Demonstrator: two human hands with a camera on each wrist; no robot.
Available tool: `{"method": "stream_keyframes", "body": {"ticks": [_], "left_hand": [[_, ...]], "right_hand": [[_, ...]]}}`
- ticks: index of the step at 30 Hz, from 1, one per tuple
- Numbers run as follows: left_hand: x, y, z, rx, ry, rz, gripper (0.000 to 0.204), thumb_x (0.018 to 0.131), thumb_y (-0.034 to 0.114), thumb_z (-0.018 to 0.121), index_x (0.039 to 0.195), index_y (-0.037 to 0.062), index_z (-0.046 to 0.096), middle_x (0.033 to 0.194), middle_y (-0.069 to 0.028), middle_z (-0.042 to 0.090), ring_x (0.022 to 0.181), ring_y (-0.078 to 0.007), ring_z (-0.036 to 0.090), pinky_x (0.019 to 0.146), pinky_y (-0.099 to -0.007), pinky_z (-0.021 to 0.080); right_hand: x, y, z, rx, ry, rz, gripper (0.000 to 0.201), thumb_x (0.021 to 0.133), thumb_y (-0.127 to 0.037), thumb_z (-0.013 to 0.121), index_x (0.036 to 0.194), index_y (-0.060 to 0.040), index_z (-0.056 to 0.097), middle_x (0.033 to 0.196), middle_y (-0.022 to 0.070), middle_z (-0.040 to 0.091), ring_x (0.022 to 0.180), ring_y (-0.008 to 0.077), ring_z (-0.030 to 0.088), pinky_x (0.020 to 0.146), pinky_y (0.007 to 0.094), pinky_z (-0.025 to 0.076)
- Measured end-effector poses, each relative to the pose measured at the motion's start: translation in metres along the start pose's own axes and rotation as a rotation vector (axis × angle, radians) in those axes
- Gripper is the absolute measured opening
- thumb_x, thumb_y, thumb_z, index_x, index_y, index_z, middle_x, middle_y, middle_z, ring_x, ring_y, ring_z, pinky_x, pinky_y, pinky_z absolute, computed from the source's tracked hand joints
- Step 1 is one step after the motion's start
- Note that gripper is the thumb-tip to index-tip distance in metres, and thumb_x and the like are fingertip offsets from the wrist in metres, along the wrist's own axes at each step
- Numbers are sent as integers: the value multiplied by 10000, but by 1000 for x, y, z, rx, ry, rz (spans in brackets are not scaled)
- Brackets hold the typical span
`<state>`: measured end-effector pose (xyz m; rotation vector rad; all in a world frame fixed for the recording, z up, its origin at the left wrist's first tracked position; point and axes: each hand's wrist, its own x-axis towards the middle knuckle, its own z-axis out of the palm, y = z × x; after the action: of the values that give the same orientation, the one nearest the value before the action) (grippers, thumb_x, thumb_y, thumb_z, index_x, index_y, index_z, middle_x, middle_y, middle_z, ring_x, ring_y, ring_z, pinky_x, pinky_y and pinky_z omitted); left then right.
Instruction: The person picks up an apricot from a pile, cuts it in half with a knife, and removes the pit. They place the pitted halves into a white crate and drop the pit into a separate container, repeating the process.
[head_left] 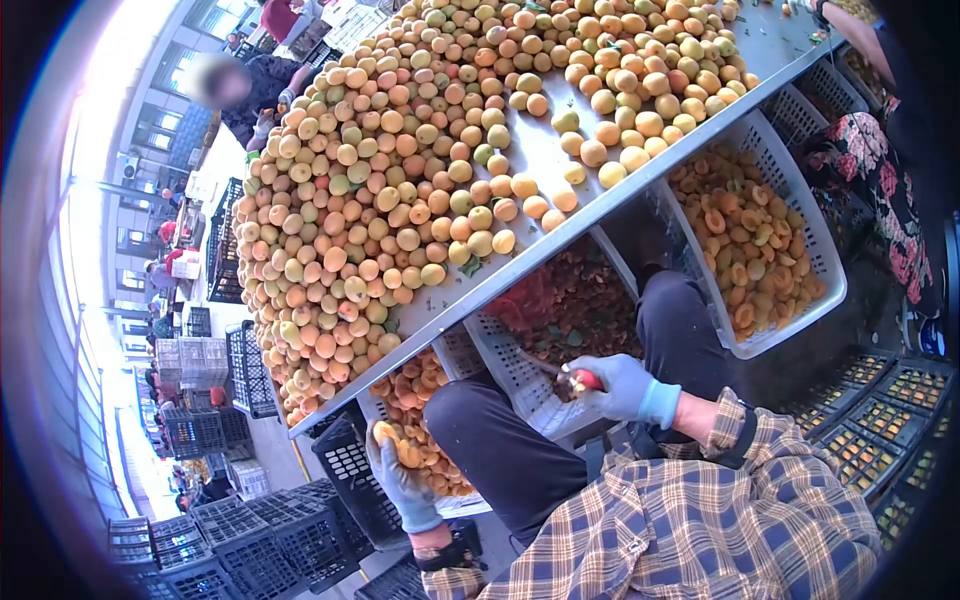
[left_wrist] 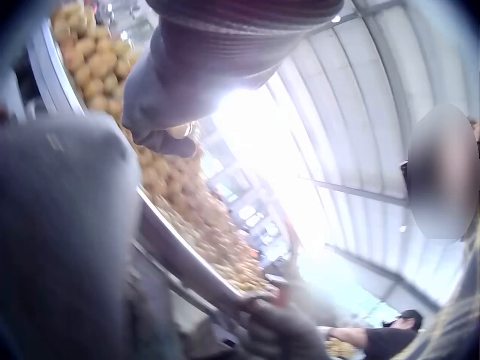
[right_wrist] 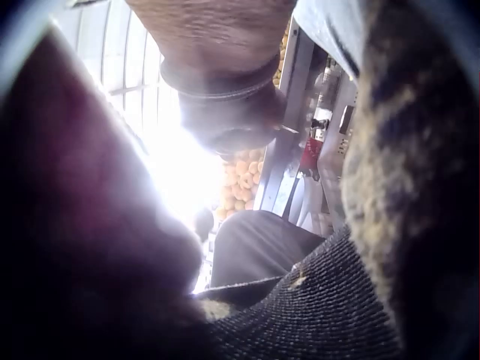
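Observation:
My left hand (head_left: 400, 490), in a grey-blue glove, is at the edge of a crate of apricot halves (head_left: 432, 470) by my left knee. An apricot half (head_left: 385, 432) sits at its fingers, and part of the hand's grip is hidden. My right hand (head_left: 622, 388), gloved alike, grips a small knife by its red handle (head_left: 588, 379). The knife's blade points left, above a white crate of pits (head_left: 570, 310) between my knees. In the left wrist view, the left glove (left_wrist: 172, 90) shows large at the top. Glare washes out much of the right wrist view.
Whole apricots (head_left: 370, 180) are heaped on a metal table (head_left: 470, 300) whose raised edge runs above my knees. At right stands a white crate (head_left: 830, 270) of apricot halves. Black crates (head_left: 270, 530) stack at lower left. Another person (head_left: 250, 100) works across the table.

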<state>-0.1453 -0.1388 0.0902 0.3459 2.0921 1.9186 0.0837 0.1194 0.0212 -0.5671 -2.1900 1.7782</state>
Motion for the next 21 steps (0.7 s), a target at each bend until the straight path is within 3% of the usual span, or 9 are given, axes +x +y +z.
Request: {"method": "stream_keyframes", "body": {"ticks": [1,2,5,9,12,15,17,19,21], "left_hand": [[2,-1,-10,451,42,143,460,954,215,511,1338,-14,407,1217,-142,529,1064,-202,541,919,-315,444],[4,-9,-25,499,1,88,457,938,141,504,1344,-42,401,1314,-142,463,1133,-201,494,966,-295,393],[35,0,2,395,3,104,425,928,110,515,1311,-56,437,1281,-134,500,1117,-190,509,975,-299,393],[95,38,109,397,-362,142,308,929,77,522,1193,-80,546,1132,-121,611,1028,-162,576,900,-260,441],[143,35,199,405,-622,222,304,910,58,558,1197,-41,570,1106,-85,633,1011,-99,564,888,-229,443],[191,4,282,666,-712,776,471,793,40,599,1260,69,551,1196,-140,597,1134,-262,564,950,-339,445],[196,-17,326,972,-652,926,487,752,77,580,1229,173,585,1237,-71,575,1245,-274,457,1048,-418,341],[198,-33,344,1201,-730,980,443,770,91,557,1197,200,604,1229,-46,582,1246,-286,453,1065,-418,312],[206,-32,351,1156,-737,879,367,771,113,584,1129,176,633,1146,-82,612,1146,-284,522,1032,-406,338]], "right_hand": [[-1,2,-3,10,54,41,385,767,-215,659,1127,-96,587,923,179,653,861,362,635,740,407,502],[0,6,-4,-21,83,29,405,788,-246,663,1148,-87,568,968,184,647,894,368,628,751,405,499],[4,10,-6,-11,63,146,413,828,-301,663,1158,-76,555,970,194,643,893,389,621,753,397,499],[9,29,4,99,167,136,416,855,-364,657,1121,-58,566,937,194,645,854,349,646,736,374,499],[15,31,6,114,184,227,398,886,-400,629,1053,-41,591,843,157,644,742,199,636,677,335,493],[19,50,9,193,245,283,379,897,-390,617,1044,-41,591,818,135,636,705,160,602,662,315,485],[22,62,11,373,322,288,320,906,-351,621,994,-45,592,738,30,580,652,89,522,608,260,453],[24,52,3,645,317,369,244,913,-302,623,973,-67,595,709,-24,543,615,50,472,555,219,407],[24,36,-1,594,331,434,173,928,-239,604,979,-75,588,708,-42,533,596,28,446,520,195,377]]}}
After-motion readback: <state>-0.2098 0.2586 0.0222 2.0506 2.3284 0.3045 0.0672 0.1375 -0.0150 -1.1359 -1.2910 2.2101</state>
